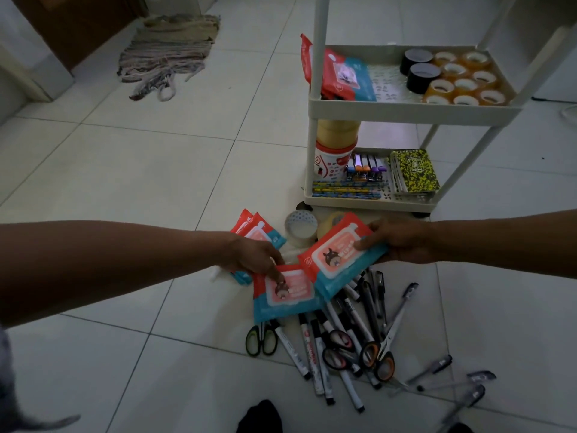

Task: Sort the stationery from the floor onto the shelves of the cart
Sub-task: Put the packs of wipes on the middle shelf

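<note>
The wipes packet (342,256) in the right hand (402,242) is held above the floor (156,170), just in front of the cart (409,112). Its long axis runs from lower left to upper right, the red end up toward the cart and the blue edge down toward the pens. The right hand grips its right end, thumb on the printed face.

A second wipes packet (285,293) lies flat on the floor just beside it, its red edge toward the left hand (257,257), whose fingertips press on its label; whether they pinch it cannot be told.

More packets (259,231) lie behind the left hand, next to two tape rolls (301,228). Below them, pens and markers (352,335) lie in a heap with three scissors (362,354).

On the cart's middle shelf stand wipes, black tape and clear tape (462,79); the bottom shelf (368,203) holds pencils, clips and notebooks (413,171).
</note>
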The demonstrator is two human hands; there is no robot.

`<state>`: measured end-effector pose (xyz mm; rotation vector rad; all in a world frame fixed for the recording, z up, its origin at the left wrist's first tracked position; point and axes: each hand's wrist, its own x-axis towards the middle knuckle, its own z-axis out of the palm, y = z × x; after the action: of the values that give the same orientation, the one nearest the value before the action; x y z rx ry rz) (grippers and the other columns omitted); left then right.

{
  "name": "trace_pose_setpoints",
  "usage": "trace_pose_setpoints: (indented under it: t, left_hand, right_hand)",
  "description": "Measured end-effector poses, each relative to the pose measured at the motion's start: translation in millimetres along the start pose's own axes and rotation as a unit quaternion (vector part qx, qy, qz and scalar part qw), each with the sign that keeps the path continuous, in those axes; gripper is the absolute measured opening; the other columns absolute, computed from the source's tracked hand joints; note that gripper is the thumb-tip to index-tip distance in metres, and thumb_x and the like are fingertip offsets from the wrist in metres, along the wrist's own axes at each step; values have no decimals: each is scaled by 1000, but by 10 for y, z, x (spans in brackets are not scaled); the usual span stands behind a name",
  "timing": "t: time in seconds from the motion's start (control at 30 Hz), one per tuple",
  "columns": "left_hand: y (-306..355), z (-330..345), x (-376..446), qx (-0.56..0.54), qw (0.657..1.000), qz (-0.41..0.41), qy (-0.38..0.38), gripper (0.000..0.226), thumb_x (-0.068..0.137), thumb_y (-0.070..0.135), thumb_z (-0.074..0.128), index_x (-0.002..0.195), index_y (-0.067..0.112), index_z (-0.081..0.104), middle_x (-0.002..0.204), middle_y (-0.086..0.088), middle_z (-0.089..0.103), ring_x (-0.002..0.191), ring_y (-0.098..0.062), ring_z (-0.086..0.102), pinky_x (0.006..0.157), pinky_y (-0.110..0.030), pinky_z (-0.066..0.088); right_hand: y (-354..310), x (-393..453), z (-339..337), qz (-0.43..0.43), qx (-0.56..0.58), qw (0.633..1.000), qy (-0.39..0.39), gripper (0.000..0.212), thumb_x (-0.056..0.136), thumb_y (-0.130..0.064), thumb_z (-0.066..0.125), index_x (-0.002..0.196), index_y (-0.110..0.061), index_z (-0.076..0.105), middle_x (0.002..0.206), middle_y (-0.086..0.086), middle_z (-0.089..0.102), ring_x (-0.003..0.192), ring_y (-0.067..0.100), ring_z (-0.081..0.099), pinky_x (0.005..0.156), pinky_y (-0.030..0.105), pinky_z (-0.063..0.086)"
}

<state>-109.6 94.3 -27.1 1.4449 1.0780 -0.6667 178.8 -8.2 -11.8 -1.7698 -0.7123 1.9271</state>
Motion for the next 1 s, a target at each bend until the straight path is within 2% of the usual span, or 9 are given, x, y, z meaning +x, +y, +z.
trace_pose_setpoints:
  t: [0.1,0.2,0.33,0.4,0.53,0.67,0.8,0.9,1.0]
  left_hand:
    - [26,-20,-47,-111,993,31,31,31,94,22,66,124,19,58,109,-2,74,97,-15,72,71,-29,60]
    - [81,66,-58,-226,971,62,44,22,101,23,55,122,20,57,115,-7,71,104,-22,70,73,-37,61]
    - [191,258,-90,-336,937,81,43,19,103,25,48,115,21,62,97,-5,77,87,-20,76,67,-38,61]
    - [259,374,-92,-359,928,85,43,26,103,34,47,109,18,67,98,-9,77,90,-21,75,73,-42,62]
    - [358,565,-49,-387,918,88,21,59,98,61,41,118,12,70,116,-16,71,109,-29,68,82,-46,60]
    - [361,633,-67,-411,906,102,-29,68,82,72,57,117,16,73,120,-15,70,114,-32,66,98,-51,52]
    - [293,588,-92,-401,900,105,-135,64,80,60,70,125,14,69,132,-15,64,126,-31,59,108,-48,45]
    - [267,497,-97,-345,924,93,-137,55,84,29,76,133,11,58,131,-14,65,123,-28,61,110,-47,44]
    - [243,432,-70,-316,935,105,-123,53,86,20,76,133,11,55,128,-11,67,118,-25,65,101,-40,52]
  right_hand:
    - [64,-9,31,11,2,999,-33,34,88,-4,68,121,0,62,113,16,72,104,28,71,77,34,62]
    - [139,14,133,-8,26,1000,-14,29,88,-2,67,117,-2,65,106,12,75,96,24,73,75,34,63]
    - [127,-21,165,-47,31,998,19,33,86,-3,70,118,-8,65,110,11,74,107,29,69,89,44,59]
    - [96,-52,179,-62,8,998,23,36,86,-5,71,121,-10,64,113,11,73,110,30,67,92,45,57]
    - [86,-87,251,-58,-10,998,-19,36,90,-8,68,125,-13,62,113,8,74,105,25,70,80,37,60]
    - [189,-117,294,-31,-7,996,-87,33,95,-13,63,128,-15,60,121,9,70,115,27,66,97,45,53]
    - [318,-129,314,-28,6,996,-83,36,93,-12,65,128,-15,60,121,8,70,116,28,65,102,47,51]
    - [340,-112,357,-39,26,996,-80,37,91,-7,65,127,-13,60,118,9,72,110,26,68,86,39,59]
    - [291,-90,341,-38,45,997,-53,42,84,-12,74,124,-9,60,112,9,74,101,24,72,78,34,60]
